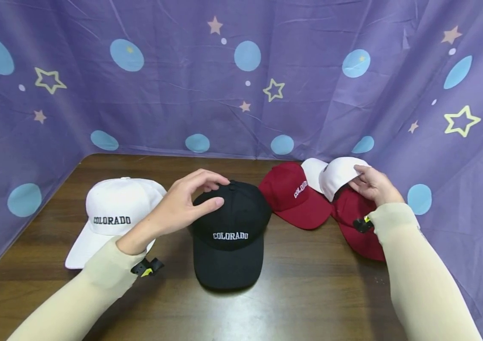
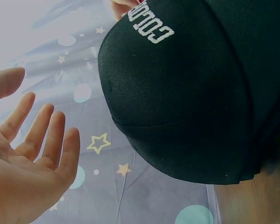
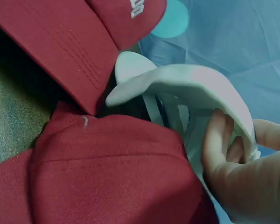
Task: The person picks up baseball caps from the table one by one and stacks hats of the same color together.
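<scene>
Fingers of the left hand (image 1: 186, 199) hover spread and empty over the black cotton cap (image 1: 230, 232) at mid-counter, its brim pointing toward the near edge; the right hand (image 1: 373, 184) pinches the white cotton cap (image 1: 339, 175) by the far right corner.

Five caps on the surface (image 1: 309, 293). Under the left-hand fingers (image 1: 207, 182): the middle cap (image 1: 230, 232); another cap (image 1: 113, 213) lies left of them. Between the right-hand fingers (image 1: 362, 177): a cap (image 1: 337, 175), apparently resting on two overlapping caps (image 1: 296, 194) beneath.

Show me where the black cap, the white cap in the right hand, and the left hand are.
black cap (image 1: 230, 222): head view, front panel above the lettering.
white cap (image 1: 340, 174): head view, crown.
left hand (image 1: 181, 203): head view, back of the hand.
</scene>
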A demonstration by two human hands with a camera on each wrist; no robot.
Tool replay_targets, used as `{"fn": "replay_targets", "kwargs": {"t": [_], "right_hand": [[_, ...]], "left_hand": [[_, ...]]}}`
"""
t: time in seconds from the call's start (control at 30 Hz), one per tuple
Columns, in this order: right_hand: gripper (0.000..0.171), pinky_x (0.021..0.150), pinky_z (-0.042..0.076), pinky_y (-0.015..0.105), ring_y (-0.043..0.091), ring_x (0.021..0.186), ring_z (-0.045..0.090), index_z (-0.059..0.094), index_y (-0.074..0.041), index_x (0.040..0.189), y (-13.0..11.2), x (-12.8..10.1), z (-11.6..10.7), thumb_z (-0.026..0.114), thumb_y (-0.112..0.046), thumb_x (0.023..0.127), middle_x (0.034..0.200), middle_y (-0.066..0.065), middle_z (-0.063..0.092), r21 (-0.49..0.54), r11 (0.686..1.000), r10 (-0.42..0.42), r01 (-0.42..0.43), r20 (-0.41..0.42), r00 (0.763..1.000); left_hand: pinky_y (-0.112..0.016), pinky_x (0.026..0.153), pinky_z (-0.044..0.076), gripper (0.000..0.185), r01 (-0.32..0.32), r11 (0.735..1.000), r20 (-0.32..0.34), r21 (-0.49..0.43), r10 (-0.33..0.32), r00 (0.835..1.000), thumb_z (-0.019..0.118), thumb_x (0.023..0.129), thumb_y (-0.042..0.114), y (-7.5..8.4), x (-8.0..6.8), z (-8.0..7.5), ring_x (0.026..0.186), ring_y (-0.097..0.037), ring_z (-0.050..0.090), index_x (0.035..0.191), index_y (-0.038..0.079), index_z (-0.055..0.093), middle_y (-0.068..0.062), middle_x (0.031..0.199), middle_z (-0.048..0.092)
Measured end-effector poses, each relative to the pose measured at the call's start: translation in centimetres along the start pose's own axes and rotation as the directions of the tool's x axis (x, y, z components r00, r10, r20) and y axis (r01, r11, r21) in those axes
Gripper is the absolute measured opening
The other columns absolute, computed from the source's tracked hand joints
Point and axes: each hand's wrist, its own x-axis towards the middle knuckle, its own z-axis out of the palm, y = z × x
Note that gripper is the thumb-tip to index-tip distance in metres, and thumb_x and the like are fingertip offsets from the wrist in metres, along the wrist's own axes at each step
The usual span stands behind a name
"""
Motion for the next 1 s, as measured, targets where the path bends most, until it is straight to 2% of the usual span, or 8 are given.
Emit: {"fn": "replay_targets", "kwargs": {"t": [0.1,0.23,0.37,0.5,0.6,0.73,0.9,1.0], "right_hand": [[0.015,0.087,0.058,0.028,0.012,0.064,0.060,0.061,-0.005,0.100,0.3,-0.1,1.0,0.050,-0.002,0.110,0.071,0.004,0.063,-0.037,0.992,-0.119,0.119,0.024,0.993],[0.008,0.079,0.060,0.026,0.008,0.069,0.062,0.060,-0.003,0.103,0.2,-0.9,3.0,0.054,0.001,0.108,0.075,0.000,0.062,-0.108,0.957,-0.267,0.269,0.034,0.963],[0.013,0.081,0.060,0.025,0.009,0.092,0.068,0.050,-0.005,0.116,-0.2,-2.4,5.1,0.058,-0.001,0.106,0.097,-0.001,0.067,-0.143,0.921,-0.356,0.363,0.073,0.932],[0.010,0.076,0.056,0.023,0.008,0.086,0.065,0.049,-0.006,0.109,-0.6,-4.3,7.1,0.059,-0.004,0.107,0.094,-0.001,0.062,-0.220,0.857,-0.446,0.466,0.136,0.885],[0.008,0.063,0.050,0.019,0.006,0.071,0.057,0.053,-0.006,0.102,-0.8,-6.1,8.6,0.060,-0.005,0.106,0.084,-0.002,0.058,-0.281,0.798,-0.507,0.533,0.165,0.846],[0.002,0.056,0.046,0.020,0.006,0.067,0.056,0.061,-0.006,0.105,-0.9,-8.5,10.4,0.061,-0.005,0.105,0.083,-0.002,0.061,-0.323,0.730,-0.549,0.602,0.247,0.799],[0.009,0.064,0.056,0.022,0.010,0.076,0.067,0.065,-0.004,0.113,-0.7,-11.5,12.2,0.064,-0.004,0.104,0.092,0.000,0.070,-0.362,0.661,-0.531,0.657,0.394,0.751],[0.013,0.069,0.058,0.024,0.011,0.080,0.070,0.066,-0.005,0.117,-0.5,-13.0,13.2,0.063,-0.004,0.105,0.096,0.002,0.073,-0.409,0.619,-0.485,0.671,0.473,0.736]], "left_hand": [[-0.040,0.103,0.054,0.035,-0.002,1.000,-0.004,0.007,0.002,1.000,0.080,0.096,0.012,-0.2,0.0,0.0,0.113,-0.031,0.066,0.130,0.018,0.072,-0.003,0.127,0.069],[-0.035,0.102,0.054,0.035,-0.005,0.999,-0.019,0.036,0.006,1.000,0.080,0.096,0.012,-0.4,-0.1,-0.2,0.112,-0.031,0.067,0.130,0.017,0.072,-0.003,0.127,0.070],[-0.030,0.100,0.053,0.035,-0.007,0.998,-0.035,0.058,0.009,0.999,0.079,0.096,0.012,-0.8,0.0,-0.5,0.110,-0.030,0.068,0.130,0.015,0.072,-0.001,0.125,0.071],[-0.029,0.099,0.053,0.034,0.000,0.998,-0.049,0.070,0.004,0.999,0.079,0.096,0.012,-1.0,0.0,-0.8,0.110,-0.026,0.069,0.130,0.012,0.071,0.003,0.126,0.070],[-0.029,0.100,0.052,0.035,0.018,0.997,-0.059,0.081,-0.014,0.998,0.078,0.097,0.013,-1.1,0.0,-1.1,0.111,-0.019,0.069,0.131,0.013,0.071,0.004,0.127,0.070],[-0.028,0.099,0.052,0.036,0.053,0.995,-0.072,0.086,-0.047,0.996,0.078,0.098,0.015,-1.3,0.0,-1.7,0.112,-0.013,0.067,0.133,0.016,0.070,0.006,0.129,0.069],[-0.027,0.099,0.051,0.037,0.070,0.994,-0.084,0.079,-0.063,0.994,0.076,0.100,0.015,-1.5,-0.1,-2.5,0.111,-0.014,0.066,0.136,0.016,0.068,0.006,0.128,0.069],[-0.026,0.099,0.051,0.037,0.074,0.995,-0.091,0.073,-0.067,0.994,0.075,0.100,0.015,-1.5,-0.1,-2.9,0.110,-0.016,0.067,0.136,0.016,0.067,0.004,0.126,0.070]]}}
